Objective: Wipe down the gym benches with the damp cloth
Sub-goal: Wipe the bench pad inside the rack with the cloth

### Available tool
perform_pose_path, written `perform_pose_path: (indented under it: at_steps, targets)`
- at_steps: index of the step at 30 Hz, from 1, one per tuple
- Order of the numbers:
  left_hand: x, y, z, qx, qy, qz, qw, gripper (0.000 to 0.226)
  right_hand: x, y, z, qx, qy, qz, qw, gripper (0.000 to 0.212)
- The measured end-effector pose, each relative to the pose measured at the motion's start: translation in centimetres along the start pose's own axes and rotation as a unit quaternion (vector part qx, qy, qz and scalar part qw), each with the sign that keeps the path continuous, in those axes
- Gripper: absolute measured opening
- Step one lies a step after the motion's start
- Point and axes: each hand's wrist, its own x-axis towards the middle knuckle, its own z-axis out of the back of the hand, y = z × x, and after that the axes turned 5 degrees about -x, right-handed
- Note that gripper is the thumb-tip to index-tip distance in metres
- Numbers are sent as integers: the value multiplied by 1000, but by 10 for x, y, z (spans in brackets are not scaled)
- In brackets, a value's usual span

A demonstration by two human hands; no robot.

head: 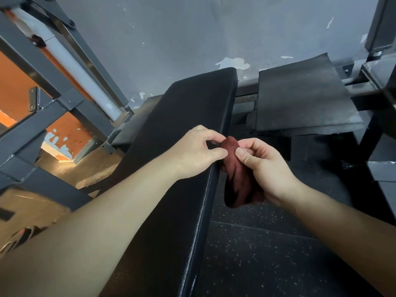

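Holds a dark red cloth [240, 181] in both grips, just off the right edge of the black padded desk [188, 108], about midway along that edge and above the speckled floor [267, 254]. Pinches the cloth's upper end with the left grip [197, 151], thumb and forefinger curled onto the fabric, the other fingers bent beside them. Grasps the bunched middle of the cloth with the right grip [265, 166], thumb pressed on the front and fingers wrapped behind, and lets the lower end hang crumpled below the palm. Cannot tell whether the cloth brushes the side of the desk; holds it clear of the desk's top. Reaches the left forearm [128, 211] slantwise over the desk from the near left corner, with the wrist above the right edge. Brings the right forearm [342, 221] in from the lower right, beside the desk and not over it. Faces along the desk toward a grey wall [182, 35] with flaked paint, close behind the far edge. Shows a dark rubber mat [300, 97] past the far right corner, raised off the floor and well apart from the cloth. Shows grey steel beams [70, 103] of a machine off the left edge, with an orange panel [12, 82] behind them.
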Motion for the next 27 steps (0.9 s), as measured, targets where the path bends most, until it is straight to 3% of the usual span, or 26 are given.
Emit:
perform_pose_path:
  at_steps: [2, 5, 9, 12, 16, 21, 24, 27]
  targets:
    - [-3, -3, 0, -4, -16, 5, 1000, 7, 0, 2, 1, 9, 22, 8, 1000, 12]
    - [-6, -5, 1, -18, -34, 24, 999, 12, 2, 2, 3, -14, 45, 26, 999, 16]
    - [-10, -7, 0, -20, -40, 21, 999, 10, 6, 8, 16, -142, 84, 64, 984, 23]
    - [-8, -8, -4, -12, -62, 11, 998, 11, 12, 11, 19, -265, 15, 92, 960, 18]
    - [0, -12, -9, -4, -63, 16, 998, 16, 20, 4, 19, -401, -114, 117, 902, 15]
    - [8, -19, -15, -18, -72, 28, 997, 20, 15, -4, 15, -308, -92, 33, 946, 8]
    - [10, -20, -19, -31, -67, 37, 997, 20, 4, -3, 7, -82, -28, -57, 995, 32]
    - [8, -19, -21, -29, -42, 39, 998, 13, 1, -7, 2, 44, 13, -108, 993, 44]
